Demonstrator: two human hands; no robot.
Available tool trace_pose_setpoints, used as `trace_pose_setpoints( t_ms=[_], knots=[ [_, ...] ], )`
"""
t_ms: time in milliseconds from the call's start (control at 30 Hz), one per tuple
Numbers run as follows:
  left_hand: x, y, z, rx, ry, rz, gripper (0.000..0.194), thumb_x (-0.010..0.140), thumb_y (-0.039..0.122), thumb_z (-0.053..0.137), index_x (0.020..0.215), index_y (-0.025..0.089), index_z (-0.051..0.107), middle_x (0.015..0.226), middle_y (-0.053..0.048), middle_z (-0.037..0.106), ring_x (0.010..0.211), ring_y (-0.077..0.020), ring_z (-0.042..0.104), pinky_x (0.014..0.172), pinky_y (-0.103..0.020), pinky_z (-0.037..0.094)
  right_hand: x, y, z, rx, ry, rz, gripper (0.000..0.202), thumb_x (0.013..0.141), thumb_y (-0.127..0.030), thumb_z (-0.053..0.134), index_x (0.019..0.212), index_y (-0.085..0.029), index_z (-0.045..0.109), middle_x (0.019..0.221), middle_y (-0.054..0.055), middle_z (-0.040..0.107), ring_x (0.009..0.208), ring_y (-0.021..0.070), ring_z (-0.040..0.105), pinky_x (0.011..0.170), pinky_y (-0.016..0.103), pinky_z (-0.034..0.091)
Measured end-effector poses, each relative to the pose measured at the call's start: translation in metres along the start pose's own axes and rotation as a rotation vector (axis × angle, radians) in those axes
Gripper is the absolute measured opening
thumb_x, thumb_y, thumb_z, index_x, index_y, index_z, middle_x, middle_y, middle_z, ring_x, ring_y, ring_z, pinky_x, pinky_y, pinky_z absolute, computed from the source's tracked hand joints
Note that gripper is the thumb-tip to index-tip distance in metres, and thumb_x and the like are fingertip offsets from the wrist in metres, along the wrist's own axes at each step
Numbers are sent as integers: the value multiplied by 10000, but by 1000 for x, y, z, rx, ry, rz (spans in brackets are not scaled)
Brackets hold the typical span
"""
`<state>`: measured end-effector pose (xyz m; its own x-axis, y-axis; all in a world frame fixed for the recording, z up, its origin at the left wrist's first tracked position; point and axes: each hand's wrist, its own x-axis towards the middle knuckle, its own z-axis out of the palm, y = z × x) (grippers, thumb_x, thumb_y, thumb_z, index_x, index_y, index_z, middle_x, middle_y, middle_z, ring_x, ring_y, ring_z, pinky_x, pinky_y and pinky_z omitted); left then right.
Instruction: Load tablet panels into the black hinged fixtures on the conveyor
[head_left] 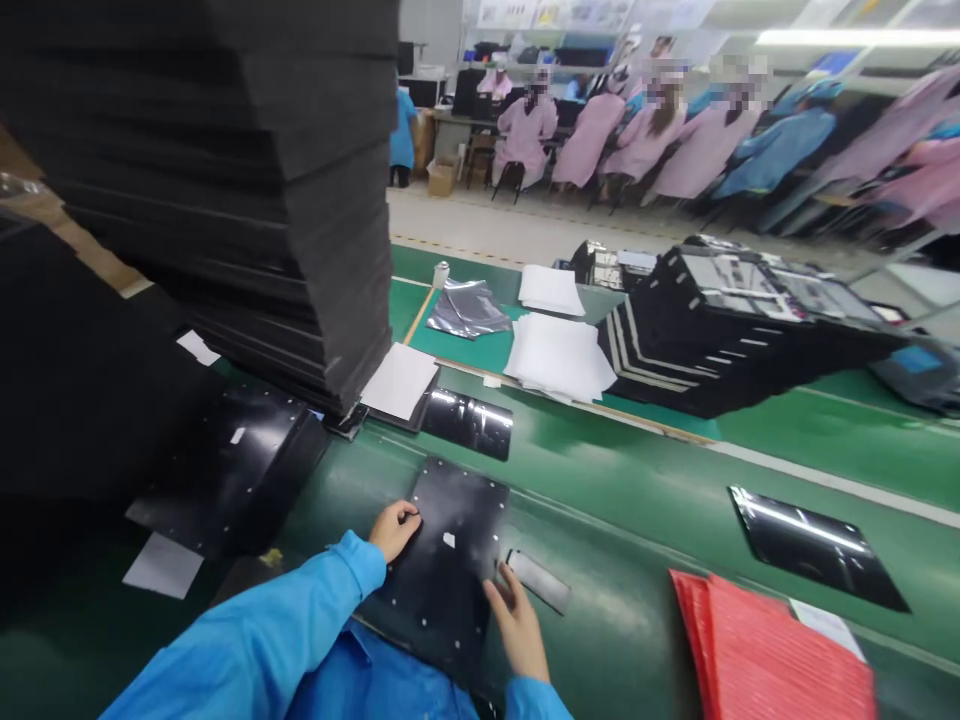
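A flat black rectangular panel (442, 590) with small light dots along its edges and a white label lies in front of me on the green work surface. My left hand (395, 530) is at its left edge, with fingers curled and fingertips closed on the rim. On the other side, my right hand (519, 622) has thumb and finger apart beside the panel's right edge; I cannot tell whether it touches. Just beyond that hand lies a small grey rectangular piece (538, 580) with a dark edge.
Tall black stacks (300, 200) rise at the left, beside dotted black panels (232, 460). Glossy black sheets (472, 424) and white paper (562, 355) lie ahead. Red bubble-wrap bags (787, 650) are at right, black trays (697, 330) farther back. Several people sit across the room.
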<state>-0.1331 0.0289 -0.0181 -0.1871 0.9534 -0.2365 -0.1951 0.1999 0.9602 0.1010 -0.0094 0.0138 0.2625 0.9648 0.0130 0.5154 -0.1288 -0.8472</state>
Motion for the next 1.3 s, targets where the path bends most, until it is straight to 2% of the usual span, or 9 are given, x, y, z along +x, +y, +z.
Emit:
trace_pose_setpoints(
  t_ms=[200,267,400,633,767,933,1033,1133,1300],
  knots=[
    [-43,9,70,781,-317,227,662,723,358,612,1342,173,473,1495,-139,300,1393,-338,210,1120,-560,172,43,18,-74,-359,51,-289,669,700,-636,543,1171,-164,595,1260,136,579,1210,346,470,1003,475,373],
    [-51,1,95,976,-361,180,905,695,481,641,1450,131,287,1540,-177,94,1408,-400,7,1087,-657,59,58,41,-75,-587,-1,-424,617,741,-585,521,1180,-155,577,1319,145,529,1272,369,392,1033,524,311],
    [-54,-16,115,1106,-370,207,1110,650,621,636,1481,85,131,1514,-248,-56,1365,-447,-134,1038,-692,-73,64,67,-58,-815,-160,-560,432,839,-431,476,1135,-131,568,1116,168,625,1037,306,574,894,426,427],
    [-56,-9,121,1130,-405,161,1167,610,612,661,1481,81,95,1494,-269,-99,1353,-440,-163,1054,-651,-92,60,-3,-41,-1146,-513,-601,482,695,-112,561,1175,-138,545,1055,146,617,979,274,577,826,346,411],
    [-66,14,132,1070,-288,17,1102,593,317,685,1488,114,75,1510,-219,-132,1358,-409,-187,1068,-629,-102,81,-31,-55,-1084,-815,-446,367,688,-121,548,1046,-172,613,974,90,667,901,234,614,770,295,438],
    [-76,43,87,723,-279,-6,1082,513,102,563,1492,178,108,1555,-131,-45,1416,-334,-69,1134,-559,56,75,-8,-77,-1032,-440,-628,522,829,-309,487,1329,-160,461,1452,144,375,1167,331,490,893,432,445],
    [-73,43,47,444,-220,98,1000,521,79,508,1472,153,210,1552,-120,120,1428,-273,89,1167,-448,116,40,10,-59,-961,-528,-606,593,798,-308,530,1376,-225,422,1525,109,228,1008,311,591,790,431,495],
    [-65,36,22,181,-161,142,940,511,59,482,1431,155,315,1500,-96,295,1393,-264,234,1173,-420,142,9,19,-23,-606,-617,-322,670,726,-364,608,1365,-248,442,1512,131,253,755,228,646,695,395,518],
    [-44,28,-23,-149,-200,94,875,504,56,495,1365,188,417,1359,-50,511,1291,-265,418,1109,-401,314,22,11,7,321,-310,301,642,689,-685,489,1065,-190,648,953,107,689,584,198,605,587,369,521]
  ],
)
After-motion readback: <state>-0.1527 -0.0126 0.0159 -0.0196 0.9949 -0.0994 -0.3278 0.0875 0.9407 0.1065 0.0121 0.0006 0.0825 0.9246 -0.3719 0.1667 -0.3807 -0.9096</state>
